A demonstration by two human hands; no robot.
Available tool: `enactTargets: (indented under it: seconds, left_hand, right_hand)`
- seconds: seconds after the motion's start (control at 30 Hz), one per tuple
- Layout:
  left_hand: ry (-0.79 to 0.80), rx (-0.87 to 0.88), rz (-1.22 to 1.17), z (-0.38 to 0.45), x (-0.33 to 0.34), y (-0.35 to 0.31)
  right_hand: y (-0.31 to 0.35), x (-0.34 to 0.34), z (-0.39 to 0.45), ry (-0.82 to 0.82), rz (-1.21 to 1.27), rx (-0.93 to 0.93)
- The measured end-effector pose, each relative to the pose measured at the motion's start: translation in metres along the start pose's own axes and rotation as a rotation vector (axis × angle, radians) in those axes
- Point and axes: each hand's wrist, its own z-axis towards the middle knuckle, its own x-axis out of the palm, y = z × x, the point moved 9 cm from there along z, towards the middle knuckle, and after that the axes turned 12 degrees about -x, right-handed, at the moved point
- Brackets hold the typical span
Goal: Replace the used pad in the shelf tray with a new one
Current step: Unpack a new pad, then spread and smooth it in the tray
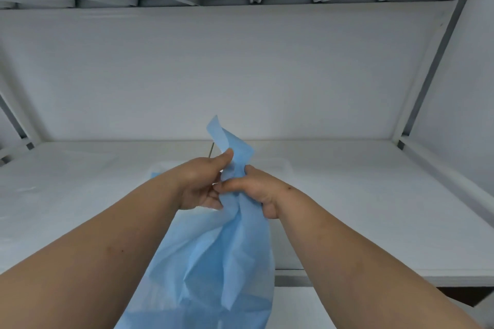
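The white shelf (361, 208) fills the view, its flat board running left to right under a second board overhead, with a metal upright (433, 67) at the right rear corner. On the shelf, just behind the hands, sits a pale, translucent tray (280, 165), mostly hidden; only its rounded far rim shows, and whether anything lies in it cannot be told.

In front of the tray hangs the blue pad (211, 262), a thin, soft sheet, bunched at the top and falling in loose folds toward the bottom edge of the view. One corner sticks up above the hands.

The left hand (203, 184) pinches the gathered top of the pad between thumb and curled fingers. The right hand (256, 192) grips the same bunch from the other side, thumb across the front, so the two grips touch. Nearly all the pad lies below the grip; only the upturned corner lies above it.

The step in hand looks like handling the pad at the tray, and whether it is the used or the new one cannot be told. To do it well, a light pinch is enough, since the sheet weighs little. The trailing end should clear the shelf's front edge, so it does not drag or snag there.
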Motion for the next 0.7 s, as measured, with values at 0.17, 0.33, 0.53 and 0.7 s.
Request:
enactTargets:
  seconds: [0.17,0.33,0.53,0.7]
  left_hand:
    - [0.01,0.093,-0.151,0.001,-0.011,0.003]
    - [-0.383,0.047,-0.036,0.005,-0.062,0.032]
    - [-0.425,-0.182,0.567,0.037,-0.079,0.113]
    - [-0.375,-0.194,1.061,0.06,-0.06,0.13]
  right_hand:
    - [-0.008,-0.009,0.011,-0.163,-0.076,0.028]
    - [-0.011,-0.042,0.012,-0.365,-0.146,0.039]
    - [-0.011,-0.094,-0.006,-0.593,-0.253,-0.037]
    - [-0.028,-0.133,-0.029,-0.637,-0.66,0.106]
